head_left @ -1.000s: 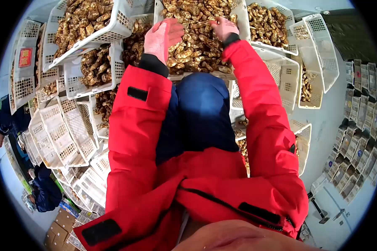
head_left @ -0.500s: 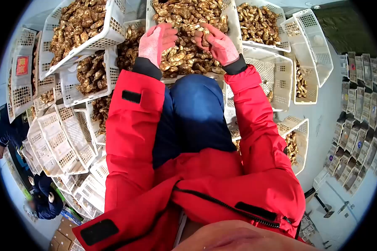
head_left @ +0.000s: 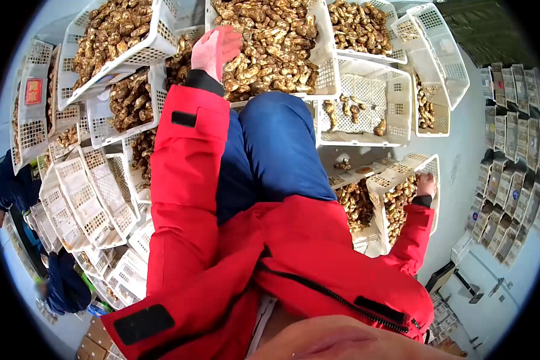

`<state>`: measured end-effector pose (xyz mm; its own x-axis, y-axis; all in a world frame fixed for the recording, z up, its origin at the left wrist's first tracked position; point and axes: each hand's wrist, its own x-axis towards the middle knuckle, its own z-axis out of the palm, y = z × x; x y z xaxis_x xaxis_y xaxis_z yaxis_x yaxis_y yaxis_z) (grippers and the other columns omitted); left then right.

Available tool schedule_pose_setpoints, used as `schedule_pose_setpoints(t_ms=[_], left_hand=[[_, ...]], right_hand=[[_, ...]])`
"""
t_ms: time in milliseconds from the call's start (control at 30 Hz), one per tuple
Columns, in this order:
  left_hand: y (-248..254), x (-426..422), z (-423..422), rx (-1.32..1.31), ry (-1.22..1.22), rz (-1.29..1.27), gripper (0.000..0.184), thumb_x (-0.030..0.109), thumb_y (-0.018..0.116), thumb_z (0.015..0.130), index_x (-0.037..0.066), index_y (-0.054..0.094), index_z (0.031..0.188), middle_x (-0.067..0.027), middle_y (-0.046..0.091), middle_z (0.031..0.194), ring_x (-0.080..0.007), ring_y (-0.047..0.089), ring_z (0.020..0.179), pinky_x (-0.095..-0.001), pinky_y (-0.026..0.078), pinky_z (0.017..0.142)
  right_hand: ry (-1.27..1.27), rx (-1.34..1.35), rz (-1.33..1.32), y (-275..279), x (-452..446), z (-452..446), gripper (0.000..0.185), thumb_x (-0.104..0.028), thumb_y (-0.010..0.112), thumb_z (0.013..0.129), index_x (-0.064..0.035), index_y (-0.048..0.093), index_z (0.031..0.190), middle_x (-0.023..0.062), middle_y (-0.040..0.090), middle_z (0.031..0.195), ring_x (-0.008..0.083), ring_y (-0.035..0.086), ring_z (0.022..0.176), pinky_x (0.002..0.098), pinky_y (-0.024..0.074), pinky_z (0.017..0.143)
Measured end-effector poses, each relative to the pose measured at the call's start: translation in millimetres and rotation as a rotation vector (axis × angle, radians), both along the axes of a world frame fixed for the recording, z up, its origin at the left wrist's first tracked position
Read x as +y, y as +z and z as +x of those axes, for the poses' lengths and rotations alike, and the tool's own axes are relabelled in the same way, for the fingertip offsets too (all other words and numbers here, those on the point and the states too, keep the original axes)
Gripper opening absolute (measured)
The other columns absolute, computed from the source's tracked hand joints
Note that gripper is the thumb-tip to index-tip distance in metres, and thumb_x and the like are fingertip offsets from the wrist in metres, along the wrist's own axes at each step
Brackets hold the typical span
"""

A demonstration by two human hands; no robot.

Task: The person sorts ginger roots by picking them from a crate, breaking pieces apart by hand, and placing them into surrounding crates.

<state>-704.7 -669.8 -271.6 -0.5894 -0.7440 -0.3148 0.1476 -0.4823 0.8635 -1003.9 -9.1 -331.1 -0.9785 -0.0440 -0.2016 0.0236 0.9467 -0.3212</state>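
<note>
Brown, knobbly mushrooms (head_left: pixel 270 51) fill the white crate (head_left: pixel 325 72) in front of my knees. My left hand (head_left: pixel 213 53), in a pink glove, is over the left side of that crate, with its fingers stretched out and nothing visible in them. Far to my right, my right hand (head_left: pixel 426 184) is at the upper right of a tilted white crate (head_left: pixel 433 168) that has more mushrooms (head_left: pixel 399 201) in it. The right hand looks small there, and its fingertips are hard to make out.
Several crates of mushrooms stand around me, one tilted crate (head_left: pixel 153 45) at upper left. A crate (head_left: pixel 366 141) at right holds a few loose mushrooms. Stacked crates (head_left: pixel 78 198) lie at left, where people in dark clothes (head_left: pixel 66 282) are present. Small boxes (head_left: pixel 510 132) line the far right.
My right hand has left the middle crate, where it held a mushroom, and moved right and down to the side crate. My left hand has shifted slightly left.
</note>
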Motion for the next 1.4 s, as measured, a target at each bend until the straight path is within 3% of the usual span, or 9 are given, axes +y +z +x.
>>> schedule_pose_setpoints(t_ms=[33,100,300,500,600,833,1100,1200,1400], left_hand=[[2.9,2.0,1.1,-0.006,-0.013,-0.006,0.036,0.025,0.040,0.092,-0.003,0.050,0.113,-0.0197,0.057,0.105,-0.0298,0.058,0.091,-0.0385,0.047,0.079],[11.3,4.7,1.6,-0.023,-0.043,-0.023,0.042,0.030,0.042,0.091,-0.003,0.046,0.118,-0.0212,0.054,0.112,-0.0312,0.055,0.099,-0.0401,0.043,0.087],[11.0,3.8,1.6,-0.032,0.028,-0.049,0.039,0.025,0.036,0.093,-0.004,0.045,0.118,-0.0211,0.054,0.111,-0.0307,0.057,0.096,-0.0403,0.045,0.085],[14.9,4.6,-0.9,-0.046,0.064,-0.014,0.039,0.023,0.035,0.093,-0.004,0.044,0.118,-0.0227,0.053,0.113,-0.0345,0.055,0.099,-0.0421,0.044,0.086],[16.0,1.1,-3.5,-0.058,0.062,-0.007,0.038,0.023,0.036,0.093,-0.004,0.045,0.118,-0.0220,0.054,0.112,-0.0330,0.056,0.097,-0.0415,0.044,0.085],[5.8,-2.1,2.3,0.052,0.146,-0.021,0.034,0.022,0.040,0.092,-0.004,0.049,0.111,-0.0201,0.059,0.102,-0.0294,0.060,0.088,-0.0382,0.049,0.077],[2.3,-3.7,9.3,0.093,0.119,-0.060,0.040,0.027,0.040,0.091,-0.005,0.046,0.115,-0.0222,0.055,0.109,-0.0313,0.056,0.096,-0.0409,0.045,0.085],[-0.3,-6.7,10.1,0.110,0.086,-0.068,0.039,0.026,0.041,0.091,-0.004,0.047,0.115,-0.0221,0.055,0.108,-0.0313,0.056,0.095,-0.0403,0.045,0.084],[-4.8,-8.9,10.5,0.133,0.066,-0.043,0.038,0.026,0.043,0.091,-0.004,0.047,0.115,-0.0221,0.055,0.107,-0.0316,0.056,0.095,-0.0405,0.046,0.084]], right_hand=[[-0.019,0.083,0.578,26.1,-18.0,22.4,0.041,-0.020,0.055,0.083,-0.0009,0.050,0.118,0.0125,0.061,0.105,0.0194,0.059,0.092,0.0295,0.0464,0.076],[0.080,0.176,0.178,40.7,-61.1,27.8,0.058,-0.038,0.058,0.077,0.0028,0.049,0.118,0.0169,0.058,0.106,0.0265,0.055,0.100,0.0343,0.0407,0.087],[0.605,-0.492,-1.148,21.9,-430.0,50.2,0.044,-0.014,0.055,0.084,-0.0034,0.045,0.125,0.0105,0.055,0.118,0.0160,0.053,0.105,0.0241,0.0405,0.089],[1.305,0.210,0.289,-79.2,-656.1,100.1,0.035,-0.015,0.051,0.082,-0.0179,0.050,0.117,0.0095,0.058,0.110,0.0235,0.055,0.103,0.0346,0.0450,0.084],[1.313,0.150,0.229,-82.3,-660.8,103.1,0.037,-0.012,0.048,0.081,-0.0182,0.049,0.117,0.0112,0.058,0.110,0.0237,0.057,0.099,0.0350,0.0463,0.082],[0.677,-0.596,-1.233,-13.0,-528.4,83.3,0.039,-0.006,0.055,0.080,-0.0001,0.050,0.118,0.0131,0.059,0.105,0.0168,0.058,0.089,0.0260,0.0469,0.079],[-0.085,0.046,-1.018,11.8,-122.1,-9.5,0.039,0.002,0.050,0.083,0.0009,0.045,0.122,0.0101,0.053,0.114,0.0170,0.055,0.094,0.0262,0.0462,0.080],[-0.090,0.253,0.318,21.1,-15.8,12.5,0.047,-0.028,0.050,0.079,-0.0016,0.049,0.118,0.0177,0.059,0.106,0.0291,0.058,0.095,0.0375,0.0427,0.084],[0.401,-0.249,-0.893,44.5,-278.7,60.5,0.043,0.003,0.051,0.082,0.0060,0.040,0.124,0.0162,0.048,0.124,0.0203,0.049,0.112,0.0262,0.0388,0.096]])
